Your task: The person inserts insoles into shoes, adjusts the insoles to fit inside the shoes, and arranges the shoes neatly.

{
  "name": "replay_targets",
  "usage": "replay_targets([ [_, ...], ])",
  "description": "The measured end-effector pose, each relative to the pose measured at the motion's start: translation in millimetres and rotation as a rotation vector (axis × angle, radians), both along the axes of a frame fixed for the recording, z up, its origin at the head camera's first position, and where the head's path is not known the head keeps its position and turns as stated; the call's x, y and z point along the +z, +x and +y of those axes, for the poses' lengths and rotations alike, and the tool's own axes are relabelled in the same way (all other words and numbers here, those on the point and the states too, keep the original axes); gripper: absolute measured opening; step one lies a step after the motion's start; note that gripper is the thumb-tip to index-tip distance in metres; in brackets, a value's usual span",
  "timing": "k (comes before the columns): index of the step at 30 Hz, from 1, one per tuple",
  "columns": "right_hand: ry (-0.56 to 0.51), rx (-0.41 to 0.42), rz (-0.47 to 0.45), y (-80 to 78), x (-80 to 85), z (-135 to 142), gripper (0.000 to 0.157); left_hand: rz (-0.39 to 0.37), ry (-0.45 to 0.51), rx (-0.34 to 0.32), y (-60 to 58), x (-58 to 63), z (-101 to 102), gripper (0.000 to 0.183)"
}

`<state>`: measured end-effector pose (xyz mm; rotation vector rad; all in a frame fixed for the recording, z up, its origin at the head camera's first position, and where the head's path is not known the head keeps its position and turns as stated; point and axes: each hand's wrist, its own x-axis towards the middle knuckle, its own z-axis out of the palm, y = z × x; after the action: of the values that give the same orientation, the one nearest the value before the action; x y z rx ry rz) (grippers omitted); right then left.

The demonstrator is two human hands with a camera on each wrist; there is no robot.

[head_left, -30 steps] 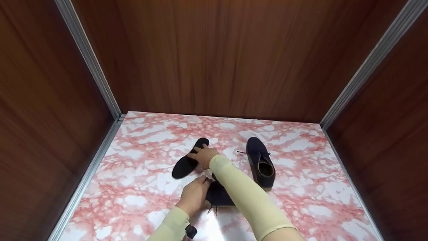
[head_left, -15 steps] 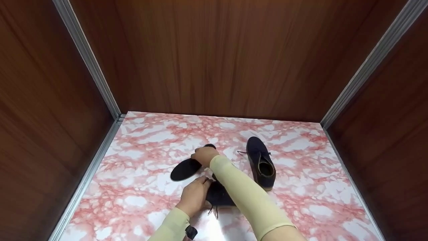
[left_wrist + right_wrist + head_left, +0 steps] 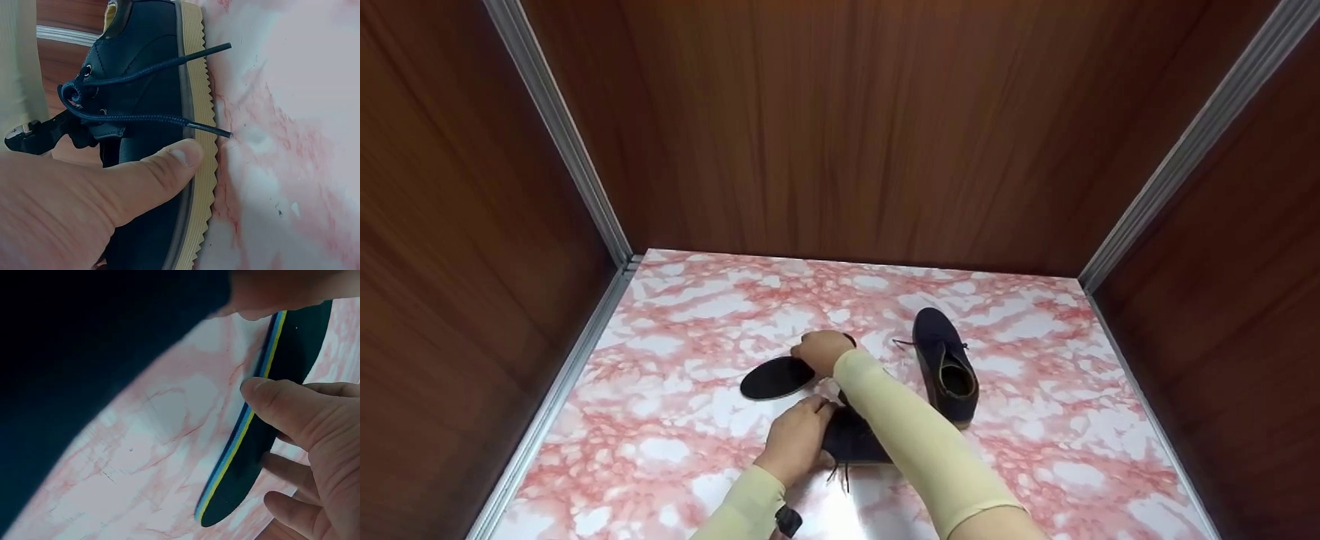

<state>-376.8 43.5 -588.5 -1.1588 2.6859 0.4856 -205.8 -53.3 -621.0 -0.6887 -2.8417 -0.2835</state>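
Note:
My left hand holds a dark navy lace-up shoe, which lies crosswise at the near middle, partly hidden under my right forearm. In the left wrist view the thumb presses along the shoe's side, its tip on the cream serrated sole. Two lace ends hang over that edge. My right hand pinches a black insole across its middle, just beyond the shoe. The right wrist view shows the thumb on the insole's edge, layered in yellow and blue, with the fingers at the opposite side.
A second navy shoe stands upright to the right, toe pointing away, its opening showing. The table top has a red and white marbled pattern. Brown wood-look panels with grey metal corner strips enclose it on three sides.
My right hand's spread fingers have closed around the insole. The insole has turned, its far end swinging right and nearer. My left hand and both shoes stay in place.

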Motion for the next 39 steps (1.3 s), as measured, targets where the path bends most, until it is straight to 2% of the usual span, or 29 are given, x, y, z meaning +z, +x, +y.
replay_targets([
  [6,-0.015,0.005,-0.012,0.4,3.7,1.6,0.047,0.000,-0.001,-0.010,-0.9,1.7,-0.8,0.091],
  [14,-0.040,-0.013,-0.052,-4.1,-5.8,2.3,0.043,-0.047,0.002,-0.007,-1.5,2.4,-1.6,0.092],
  [20,-0.084,-0.002,-0.041,-4.7,-12.7,3.2,0.031,-0.046,0.014,-0.010,-1.0,2.5,-0.8,0.090],
  [25,-0.083,-0.010,-0.018,-1.7,-11.4,4.2,0.038,-0.054,0.011,-0.005,-0.1,1.1,-0.1,0.093],
  [30,-0.040,-0.011,-0.018,0.1,-7.5,5.7,0.030,-0.052,0.008,0.000,0.1,-0.3,0.2,0.094],
  [39,-0.137,-0.051,-0.047,-3.8,-5.3,14.1,0.026,-0.052,0.009,0.007,0.1,0.2,0.7,0.093],
])
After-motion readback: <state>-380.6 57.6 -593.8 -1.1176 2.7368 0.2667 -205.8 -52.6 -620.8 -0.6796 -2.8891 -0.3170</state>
